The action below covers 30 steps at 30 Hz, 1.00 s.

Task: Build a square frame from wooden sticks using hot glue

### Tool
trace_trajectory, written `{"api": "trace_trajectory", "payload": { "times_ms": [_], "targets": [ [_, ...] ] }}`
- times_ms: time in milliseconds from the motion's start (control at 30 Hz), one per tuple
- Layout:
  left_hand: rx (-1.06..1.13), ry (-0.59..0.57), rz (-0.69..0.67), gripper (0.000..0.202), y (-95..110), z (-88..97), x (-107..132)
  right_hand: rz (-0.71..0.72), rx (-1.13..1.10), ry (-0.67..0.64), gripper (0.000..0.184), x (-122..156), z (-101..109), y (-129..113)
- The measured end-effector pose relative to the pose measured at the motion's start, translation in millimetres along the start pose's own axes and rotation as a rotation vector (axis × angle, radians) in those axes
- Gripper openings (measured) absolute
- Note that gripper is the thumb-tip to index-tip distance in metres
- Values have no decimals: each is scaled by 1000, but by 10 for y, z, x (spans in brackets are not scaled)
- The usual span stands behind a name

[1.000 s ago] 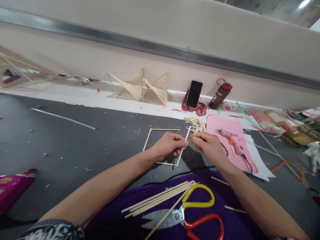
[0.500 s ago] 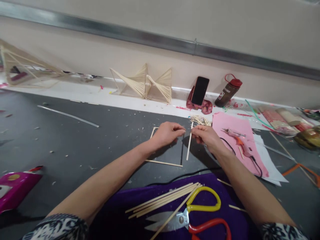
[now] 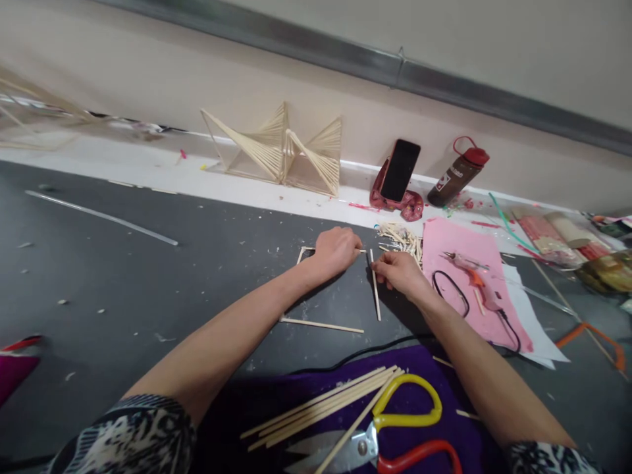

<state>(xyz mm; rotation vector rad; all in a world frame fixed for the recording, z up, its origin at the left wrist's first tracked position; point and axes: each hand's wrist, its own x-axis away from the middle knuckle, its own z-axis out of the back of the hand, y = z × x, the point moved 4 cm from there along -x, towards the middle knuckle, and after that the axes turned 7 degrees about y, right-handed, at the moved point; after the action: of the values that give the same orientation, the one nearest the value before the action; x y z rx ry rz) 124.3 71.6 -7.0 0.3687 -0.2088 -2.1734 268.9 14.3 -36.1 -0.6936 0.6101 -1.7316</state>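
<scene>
On the grey table lies a three-sided frame of thin wooden sticks (image 3: 323,325), its right side open. My left hand (image 3: 338,250) rests over the frame's far side, with its fingers closed at the far stick, whose end shows just past the fingertips. A loose wooden stick (image 3: 376,293) is pinched between the thumb and fingers of my right hand (image 3: 397,271), just right of the frame. This stick slants slightly, its upper end close to the far stick's end. Whether the two touch is unclear. My left arm hides most of the frame's left side.
Scissors (image 3: 365,444) and several wooden sticks (image 3: 320,405) lie on purple cloth in front. A glue gun (image 3: 476,280) rests on pink paper (image 3: 439,234) at right, its cord nearby. Behind stand stick models (image 3: 261,148), a phone (image 3: 401,170) and a bottle (image 3: 457,176).
My right hand has brought its stick left toward the frame's far corner, and the stick's tilt has changed. My left fingers have come down onto the far stick. The view has shifted slightly.
</scene>
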Motion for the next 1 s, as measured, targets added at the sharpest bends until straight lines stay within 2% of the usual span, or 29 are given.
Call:
{"api": "trace_trajectory", "payload": {
  "times_ms": [433, 1000],
  "targets": [
    [0, 3, 3, 27, -18, -80, -41, 68, 339, 11, 25, -29, -18, -164],
    [-23, 6, -20, 26, 1, -56, -3, 79, 414, -73, 26, -82, -21, -235]
  ]
}}
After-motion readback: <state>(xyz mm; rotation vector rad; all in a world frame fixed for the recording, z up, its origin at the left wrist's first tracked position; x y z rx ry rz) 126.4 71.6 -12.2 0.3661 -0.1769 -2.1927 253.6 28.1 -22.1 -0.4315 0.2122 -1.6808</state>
